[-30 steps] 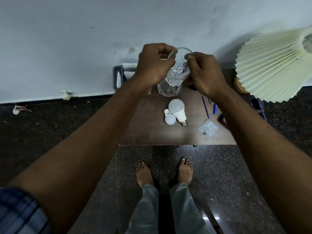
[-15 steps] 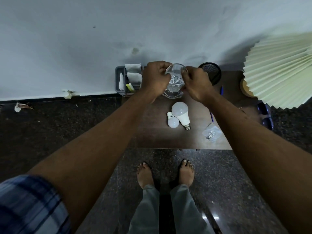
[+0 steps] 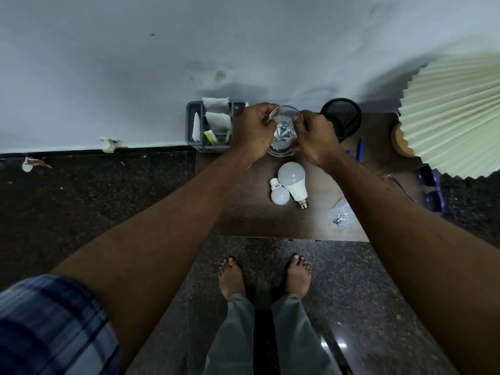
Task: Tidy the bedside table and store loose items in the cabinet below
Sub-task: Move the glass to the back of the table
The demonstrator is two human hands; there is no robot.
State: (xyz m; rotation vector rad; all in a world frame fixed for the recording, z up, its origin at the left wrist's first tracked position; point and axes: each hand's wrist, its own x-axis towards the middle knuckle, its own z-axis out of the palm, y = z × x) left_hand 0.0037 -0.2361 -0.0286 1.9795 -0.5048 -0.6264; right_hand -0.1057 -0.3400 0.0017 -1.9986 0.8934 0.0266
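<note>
A cut-glass tumbler (image 3: 284, 125) is being held at the back of the bedside table (image 3: 251, 212), gripped on either side by the curled fingers of the left hand (image 3: 253, 132) and the right hand (image 3: 315, 143). It is apparently being nested into a second glass (image 3: 280, 154). A gentle, straight seating is being called for next, before the large LED bulb (image 3: 292, 178) and the small bulb (image 3: 280, 194) are stored.
</note>
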